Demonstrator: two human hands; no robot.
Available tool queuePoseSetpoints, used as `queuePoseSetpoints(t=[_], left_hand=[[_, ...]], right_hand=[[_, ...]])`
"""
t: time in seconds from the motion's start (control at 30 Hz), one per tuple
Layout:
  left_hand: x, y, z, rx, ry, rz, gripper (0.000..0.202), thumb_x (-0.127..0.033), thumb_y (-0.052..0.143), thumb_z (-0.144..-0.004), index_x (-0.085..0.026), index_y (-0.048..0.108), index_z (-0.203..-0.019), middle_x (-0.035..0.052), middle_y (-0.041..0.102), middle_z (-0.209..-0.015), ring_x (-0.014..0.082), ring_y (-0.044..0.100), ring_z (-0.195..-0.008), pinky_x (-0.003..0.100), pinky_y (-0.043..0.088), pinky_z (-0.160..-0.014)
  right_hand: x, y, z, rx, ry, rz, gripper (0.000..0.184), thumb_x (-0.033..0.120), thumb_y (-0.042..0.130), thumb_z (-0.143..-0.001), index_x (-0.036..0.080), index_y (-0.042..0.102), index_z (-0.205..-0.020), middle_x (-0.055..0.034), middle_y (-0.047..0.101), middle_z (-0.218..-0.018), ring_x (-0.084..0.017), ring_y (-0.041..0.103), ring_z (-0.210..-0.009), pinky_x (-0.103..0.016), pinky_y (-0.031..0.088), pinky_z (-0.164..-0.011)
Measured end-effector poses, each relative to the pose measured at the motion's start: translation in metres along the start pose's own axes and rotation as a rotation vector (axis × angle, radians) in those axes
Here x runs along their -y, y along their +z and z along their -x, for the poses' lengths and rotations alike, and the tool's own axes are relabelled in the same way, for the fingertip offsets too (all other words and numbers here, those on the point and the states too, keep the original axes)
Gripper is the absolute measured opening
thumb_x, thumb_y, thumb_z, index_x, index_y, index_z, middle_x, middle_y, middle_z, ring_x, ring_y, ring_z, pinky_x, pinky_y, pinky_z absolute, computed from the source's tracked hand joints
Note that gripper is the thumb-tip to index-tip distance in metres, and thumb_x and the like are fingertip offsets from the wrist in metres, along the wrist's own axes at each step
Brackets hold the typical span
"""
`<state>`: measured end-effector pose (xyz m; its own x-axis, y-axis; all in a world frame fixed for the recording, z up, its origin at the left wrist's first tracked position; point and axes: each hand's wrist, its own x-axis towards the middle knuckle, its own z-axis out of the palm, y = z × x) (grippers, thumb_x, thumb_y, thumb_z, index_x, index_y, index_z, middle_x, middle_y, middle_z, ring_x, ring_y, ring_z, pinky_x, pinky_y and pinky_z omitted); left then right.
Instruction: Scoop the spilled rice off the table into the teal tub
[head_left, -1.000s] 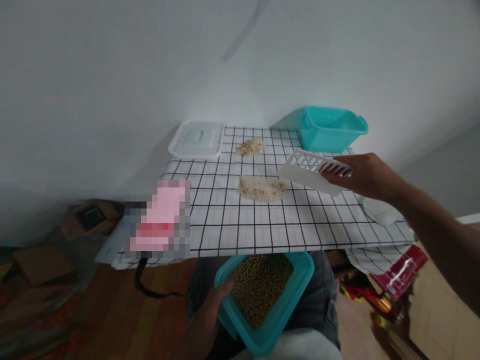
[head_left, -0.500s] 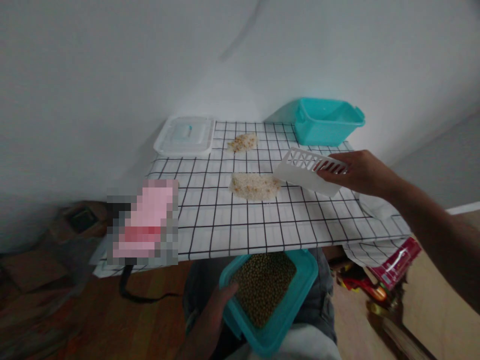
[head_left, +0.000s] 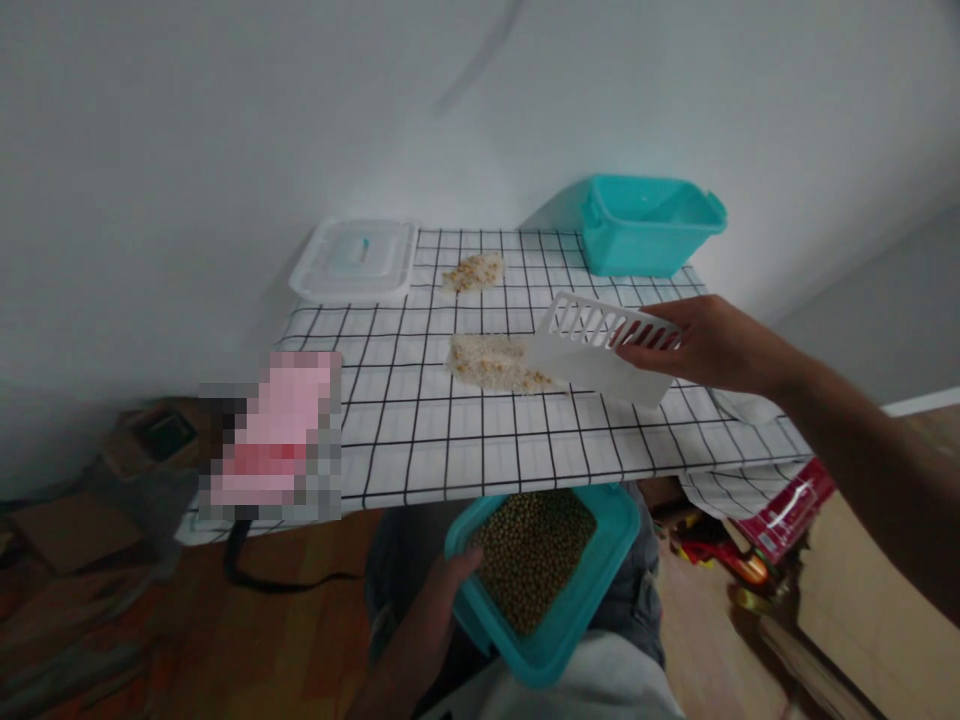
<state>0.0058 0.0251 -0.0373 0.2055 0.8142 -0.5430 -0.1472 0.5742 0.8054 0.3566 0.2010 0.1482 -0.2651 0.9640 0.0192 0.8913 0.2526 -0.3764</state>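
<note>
Along the near edge of the table (head_left: 450, 450), a broad strip of black-gridded white cloth is running between the front pile (head_left: 491, 362) and the drop. More cloth is separating that pile from the pale plastic lid (head_left: 356, 260), which is lying flat by the far left corner, and a pixelated pink item (head_left: 285, 410) is occupying the near left corner.

Over the table's right half, the right hand (head_left: 697, 340) is pinching a white slotted plastic piece (head_left: 596, 368), thumb pressing its near face, fingers showing through the slots. The piece is leaning at a tilt, its left end seemingly touching the front pile, though blur is muddying that contact.

The pile itself is spreading low and grainy, pale with yellow-brown specks; a smaller far pile (head_left: 475, 272) is sitting towards the far edge, right of the lid.

A smooth turquoise bin (head_left: 637, 255) is standing upright at the far right corner, open side up. Below the near edge, the left hand (head_left: 442, 600) is clasping a turquoise tub (head_left: 581, 615), thumb hooking over its rim; small round brownish beans (head_left: 532, 555) are filling its middle.
</note>
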Motion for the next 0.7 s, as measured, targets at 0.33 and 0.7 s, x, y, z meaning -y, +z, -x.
queuePoseSetpoints(t=[0.33,0.7], left_hand=[[0.002,0.016,-0.004,-0.055,-0.021,-0.061,0.030,-0.046,0.074,-0.069,-0.030,0.073,-0.093,0.0033,0.071,-0.125,0.0354,0.039,-0.142,0.052,0.019,-0.123],[0.013,0.029,-0.022,0.115,-0.030,0.067,0.031,-0.036,0.076,-0.071,-0.027,0.073,-0.100,0.0021,0.069,-0.128,0.0359,0.039,-0.141,0.052,0.019,-0.122]], right_hand=[[-0.020,-0.021,0.033,-0.101,0.060,0.131,0.028,0.044,0.068,-0.080,0.021,0.074,-0.096,0.0005,0.068,-0.060,-0.013,0.060,-0.050,-0.023,0.040,-0.045],[-0.048,-0.013,0.117,-0.017,0.327,0.087,0.048,0.063,0.064,-0.079,0.022,0.073,-0.102,0.0014,0.068,-0.060,-0.013,0.059,-0.047,-0.022,0.041,-0.040]])
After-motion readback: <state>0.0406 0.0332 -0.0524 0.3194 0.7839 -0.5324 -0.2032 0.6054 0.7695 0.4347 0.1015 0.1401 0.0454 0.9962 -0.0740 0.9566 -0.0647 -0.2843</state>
